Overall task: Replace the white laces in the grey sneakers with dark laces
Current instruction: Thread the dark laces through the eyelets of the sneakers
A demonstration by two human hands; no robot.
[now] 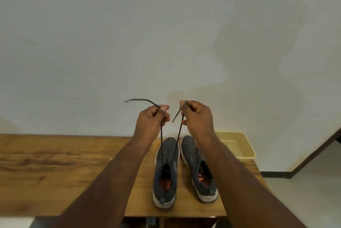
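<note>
Two grey sneakers with white soles stand side by side on the wooden table, toes toward the wall. The left sneaker (166, 176) has a dark lace (161, 141) threaded through its eyelets, and both lace ends rise taut from it. My left hand (152, 118) grips one end, whose tip sticks out to the left. My right hand (196, 115) grips the other end, its tip hanging between the hands. Both hands are raised above the shoe toes. The right sneaker (198, 168) carries dark lacing and is partly covered by my right forearm.
A pale yellow mesh tray (248, 146) sits at the table's back right corner, beside the right sneaker. The wooden table (55, 163) stretches to the left against a white wall. Floor shows past the right edge.
</note>
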